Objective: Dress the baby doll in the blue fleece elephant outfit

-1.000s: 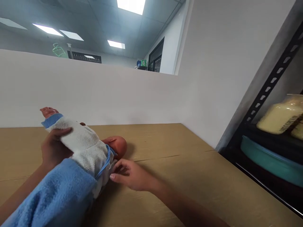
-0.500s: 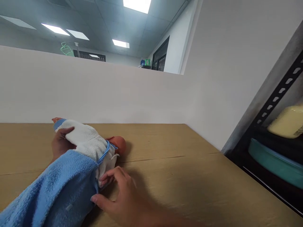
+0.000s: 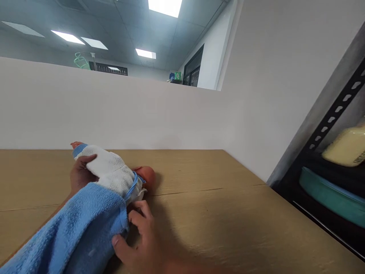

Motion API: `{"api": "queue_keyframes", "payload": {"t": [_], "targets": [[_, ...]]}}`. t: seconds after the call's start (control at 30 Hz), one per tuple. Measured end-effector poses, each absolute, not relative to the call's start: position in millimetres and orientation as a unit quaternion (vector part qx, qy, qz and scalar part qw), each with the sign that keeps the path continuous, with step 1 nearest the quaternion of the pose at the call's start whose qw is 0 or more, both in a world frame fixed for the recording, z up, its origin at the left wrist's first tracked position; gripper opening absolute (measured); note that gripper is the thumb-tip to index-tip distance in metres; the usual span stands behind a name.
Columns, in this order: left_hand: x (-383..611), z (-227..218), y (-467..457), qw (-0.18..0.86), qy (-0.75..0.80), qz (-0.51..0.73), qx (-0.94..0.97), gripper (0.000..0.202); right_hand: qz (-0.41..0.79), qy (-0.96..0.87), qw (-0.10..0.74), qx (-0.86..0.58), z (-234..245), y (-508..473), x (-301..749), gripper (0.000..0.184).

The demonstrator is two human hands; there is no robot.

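A doll (image 3: 147, 177) with a smooth reddish-brown head lies on its side on the table, dressed in a fleece robe with a white upper part (image 3: 110, 167) and a long blue lower part (image 3: 82, 217). One small doll hand (image 3: 76, 144) pokes from the blue cuff. My left hand (image 3: 82, 173) is wrapped around the white sleeve, its thumb on top and its other fingers mostly hidden behind. A thin blue cord (image 3: 131, 187) runs across the robe near the neck. My right hand (image 3: 142, 236) grips the robe's blue front edge, fingers curled and thumb against the cloth.
The brown tabletop (image 3: 205, 213) has a thin seam across it. A low white partition (image 3: 128, 114) rises along its back, with a white wall (image 3: 251, 106) at right. Beyond, a black shelf rack (image 3: 323, 131) holds a yellow package (image 3: 346, 147) and a teal container (image 3: 330, 194).
The doll and my left hand have shifted slightly right. My right hand's fingers have curled closer in at the robe's blue edge, and the blue cloth now covers more of the white front.
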State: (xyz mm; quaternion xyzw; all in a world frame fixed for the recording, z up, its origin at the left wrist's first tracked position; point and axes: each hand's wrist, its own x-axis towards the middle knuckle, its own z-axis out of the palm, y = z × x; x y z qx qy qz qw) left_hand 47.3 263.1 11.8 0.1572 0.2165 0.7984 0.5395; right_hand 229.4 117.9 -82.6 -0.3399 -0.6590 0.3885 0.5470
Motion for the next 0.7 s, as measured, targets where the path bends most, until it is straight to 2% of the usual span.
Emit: {"api": "queue_keyframes", "payload": {"t": [0.1, 0.17, 0.23, 0.33, 0.37, 0.47, 0.5, 0.57, 0.63, 0.7], "targets": [[46, 11, 262, 0.543, 0.206, 0.799, 0.156, 0.033, 0.413, -0.643, 0.548, -0.340, -81, 119, 230, 0.017], [46, 11, 261, 0.545, 0.207, 0.797, 0.156, 0.033, 0.474, -0.619, 0.523, -0.344, -82, 124, 231, 0.015], [47, 11, 261, 0.548, 0.217, 0.793, 0.156, 0.033, 0.555, -0.572, 0.508, -0.327, -84, 133, 231, 0.028], [48, 10, 260, 0.553, 0.233, 0.785, 0.154, 0.029, 0.633, -0.519, 0.494, -0.293, -86, 142, 234, 0.062], [48, 9, 260, 0.554, 0.236, 0.783, 0.156, 0.028, 0.644, -0.520, 0.481, -0.289, -84, 143, 236, 0.065], [49, 8, 260, 0.557, 0.243, 0.777, 0.165, 0.027, 0.622, -0.600, 0.400, -0.305, -76, 136, 245, 0.047], [49, 9, 260, 0.559, 0.245, 0.774, 0.168, 0.029, 0.596, -0.638, 0.371, -0.316, -71, 132, 248, 0.046], [51, 10, 259, 0.559, 0.249, 0.772, 0.173, 0.033, 0.545, -0.694, 0.336, -0.331, -61, 126, 253, 0.055], [53, 12, 257, 0.558, 0.256, 0.769, 0.176, 0.034, 0.514, -0.707, 0.353, -0.333, -52, 122, 255, 0.057], [55, 14, 254, 0.554, 0.266, 0.767, 0.182, 0.034, 0.495, -0.697, 0.402, -0.327, -45, 120, 256, 0.045]]}}
